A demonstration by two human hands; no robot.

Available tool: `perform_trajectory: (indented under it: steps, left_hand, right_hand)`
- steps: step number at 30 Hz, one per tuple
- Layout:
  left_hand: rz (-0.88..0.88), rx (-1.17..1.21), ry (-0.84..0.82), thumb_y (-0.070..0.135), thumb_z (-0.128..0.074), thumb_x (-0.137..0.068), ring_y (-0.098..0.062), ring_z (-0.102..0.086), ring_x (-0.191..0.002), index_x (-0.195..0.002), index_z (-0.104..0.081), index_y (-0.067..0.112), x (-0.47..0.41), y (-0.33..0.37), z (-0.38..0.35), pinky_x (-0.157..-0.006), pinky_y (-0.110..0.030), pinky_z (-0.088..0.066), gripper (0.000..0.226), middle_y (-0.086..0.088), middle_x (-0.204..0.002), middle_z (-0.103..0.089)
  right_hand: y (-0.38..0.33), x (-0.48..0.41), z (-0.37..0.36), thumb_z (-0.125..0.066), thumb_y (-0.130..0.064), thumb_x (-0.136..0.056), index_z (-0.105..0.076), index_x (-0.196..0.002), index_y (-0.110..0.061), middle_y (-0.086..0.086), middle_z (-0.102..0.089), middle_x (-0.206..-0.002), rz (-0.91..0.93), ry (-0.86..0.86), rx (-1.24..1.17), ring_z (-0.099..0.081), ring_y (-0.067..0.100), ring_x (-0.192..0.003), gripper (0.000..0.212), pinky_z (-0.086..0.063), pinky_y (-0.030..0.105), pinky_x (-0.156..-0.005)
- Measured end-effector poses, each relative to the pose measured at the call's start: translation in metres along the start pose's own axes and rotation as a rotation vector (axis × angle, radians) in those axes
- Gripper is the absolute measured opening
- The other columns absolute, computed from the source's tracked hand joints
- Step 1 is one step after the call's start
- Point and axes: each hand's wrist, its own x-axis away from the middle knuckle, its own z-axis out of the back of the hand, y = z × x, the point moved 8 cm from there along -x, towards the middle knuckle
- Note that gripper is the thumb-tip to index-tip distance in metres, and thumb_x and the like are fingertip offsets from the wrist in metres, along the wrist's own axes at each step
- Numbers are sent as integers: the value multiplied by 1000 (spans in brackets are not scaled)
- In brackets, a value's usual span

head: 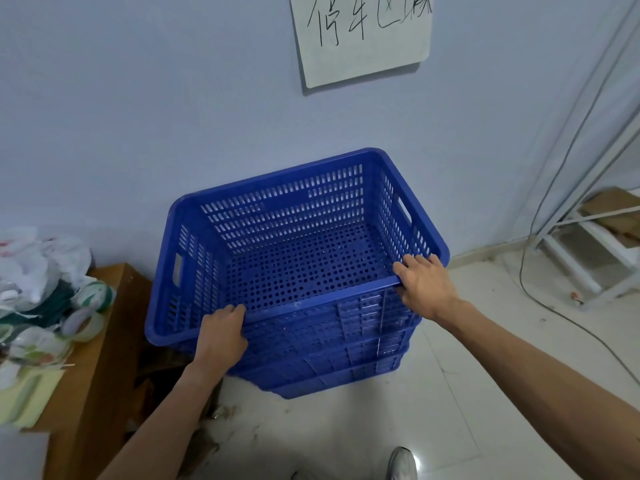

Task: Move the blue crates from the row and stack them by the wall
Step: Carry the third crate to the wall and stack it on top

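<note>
A stack of blue perforated crates (pixel 332 362) stands on the floor against the pale wall. The top blue crate (pixel 294 202) is empty and nested in the ones below, its far rim close to the wall. My left hand (pixel 221 337) grips its near rim towards the left corner, fingers curled over the edge. My right hand (pixel 424 285) holds the near right corner of the same rim, fingers over the top. The lower crates show only their near walls.
A brown wooden table (pixel 100 358) stands left of the stack, with plastic bags (pixel 38 265) and tape rolls (pixel 85 323) on it. A white metal rack (pixel 595 254) and a cable (pixel 540 299) lie to the right. A handwritten paper sign (pixel 363 36) hangs on the wall. My shoe (pixel 403 462) is below.
</note>
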Motion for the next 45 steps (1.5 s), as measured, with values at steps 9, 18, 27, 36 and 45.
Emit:
perform_trajectory:
  steps: [9, 18, 27, 36, 45]
  left_hand:
    - [66, -21, 83, -4, -77, -52, -30, -58, -67, -81, -55, 12, 8, 8, -7, -65, -40, -45, 39, -5, -73, -55]
    - [168, -52, 154, 1, -77, -56, -35, -57, -82, -89, -56, 12, 5, 7, -2, -81, -46, -39, 40, -9, -85, -56]
    - [229, -22, 106, 15, -72, -69, -36, -58, -98, -118, -54, 10, 13, 7, -7, -94, -46, -43, 52, -13, -106, -55]
    - [228, 18, -9, 59, -63, -76, -33, -48, -121, -134, -46, 15, 16, 16, -3, -108, -44, -32, 75, -10, -126, -47]
    - [128, 56, 43, 79, -10, -87, -26, -55, -107, -122, -55, 18, 24, -10, 8, -98, -40, -42, 84, -3, -114, -55]
  right_hand:
    - [3, 0, -2, -70, -27, -77, -55, -94, -19, -1, -59, -89, -48, 32, 6, -56, 23, -81, 24, -43, 37, -76]
    - [1, -3, 1, -69, -26, -76, -54, -92, -17, 2, -57, -88, -34, 78, -9, -55, 26, -81, 24, -42, 40, -77]
    - [1, 3, 3, -59, -46, -82, -55, -96, -20, -1, -57, -92, -9, 100, -58, -54, 24, -86, 30, -43, 41, -84]
    - [-1, 10, 14, -27, -81, -86, -58, -92, -20, -4, -56, -88, 75, 204, -84, -52, 21, -83, 69, -41, 39, -81]
    - [-15, 13, 14, -20, -69, -95, -58, -93, -15, 0, -56, -84, 84, 219, -51, -53, 25, -78, 66, -43, 40, -78]
